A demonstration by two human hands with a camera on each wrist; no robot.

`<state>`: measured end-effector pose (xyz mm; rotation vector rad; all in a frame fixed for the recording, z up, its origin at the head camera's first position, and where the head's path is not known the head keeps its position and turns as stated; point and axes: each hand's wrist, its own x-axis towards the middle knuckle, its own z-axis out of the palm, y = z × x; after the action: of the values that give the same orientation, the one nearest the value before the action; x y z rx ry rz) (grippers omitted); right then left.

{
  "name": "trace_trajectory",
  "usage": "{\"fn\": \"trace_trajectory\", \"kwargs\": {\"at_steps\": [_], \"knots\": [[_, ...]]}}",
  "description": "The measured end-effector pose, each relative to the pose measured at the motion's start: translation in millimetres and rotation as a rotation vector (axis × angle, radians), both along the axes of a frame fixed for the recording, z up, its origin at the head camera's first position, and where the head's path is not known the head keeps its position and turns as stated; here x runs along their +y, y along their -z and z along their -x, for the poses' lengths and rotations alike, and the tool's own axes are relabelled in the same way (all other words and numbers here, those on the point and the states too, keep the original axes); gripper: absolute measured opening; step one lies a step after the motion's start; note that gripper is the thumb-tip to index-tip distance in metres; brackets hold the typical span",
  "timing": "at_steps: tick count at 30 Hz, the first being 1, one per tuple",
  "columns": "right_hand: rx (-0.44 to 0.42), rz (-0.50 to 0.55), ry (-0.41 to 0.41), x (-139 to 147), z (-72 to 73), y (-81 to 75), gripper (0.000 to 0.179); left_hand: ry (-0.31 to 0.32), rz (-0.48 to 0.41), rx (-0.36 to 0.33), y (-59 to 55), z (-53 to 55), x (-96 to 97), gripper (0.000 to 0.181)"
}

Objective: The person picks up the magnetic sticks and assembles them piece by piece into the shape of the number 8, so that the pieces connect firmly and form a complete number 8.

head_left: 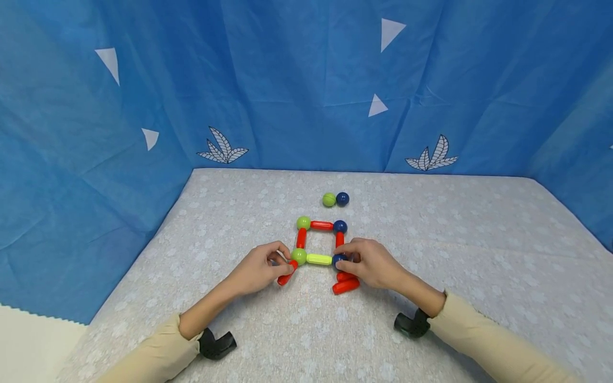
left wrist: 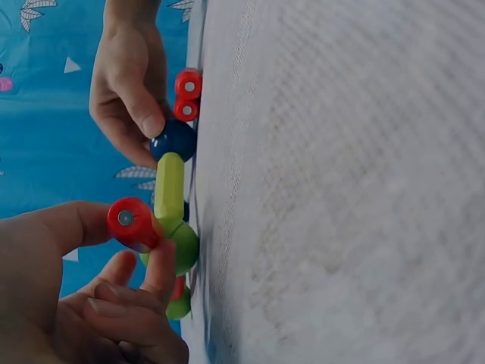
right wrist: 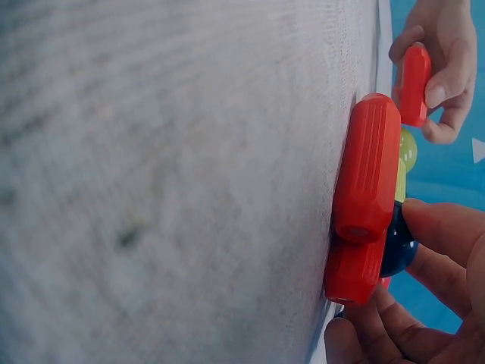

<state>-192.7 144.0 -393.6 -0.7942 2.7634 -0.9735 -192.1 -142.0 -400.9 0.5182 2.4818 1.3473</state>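
- Beyond, 2 loose balls (head_left: 330, 199) touch.
- 2 rods (head_left: 346, 286) lie by our right hand (head_left: 375, 263), pinching a blue ball (head_left: 339, 261).
- Our left hand (head_left: 261, 267) pinches a red rod (head_left: 283, 279).
- Pale cloth (head_left: 455, 239), blue curtain (head_left: 297, 80) behind.

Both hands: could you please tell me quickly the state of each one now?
Left hand: closed, pinching a red rod.
Right hand: closed, gripping the dark blue ball at one end of the yellow-green rod.
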Motion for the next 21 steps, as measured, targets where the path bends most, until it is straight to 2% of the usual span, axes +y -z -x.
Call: {"fn": "trace_trajectory", "kwargs": {"at_steps": [10,17,21], "knots": [[0.001,-0.003,0.004,-0.6,-0.6,0.8,0.024,0.009,0.008,-0.011,0.7,0.6,1.1,0.016],[-0.006,-0.002,0.014,-0.6,-0.2,0.6,0.024,0.100,-0.004,-0.033,-1.3,-2.7,3.6,0.019],[-0.012,-0.001,0.018,-0.8,0.0,0.4,0.025,0.118,-0.016,-0.037,-3.2,-3.6,4.9,0.021]]}}
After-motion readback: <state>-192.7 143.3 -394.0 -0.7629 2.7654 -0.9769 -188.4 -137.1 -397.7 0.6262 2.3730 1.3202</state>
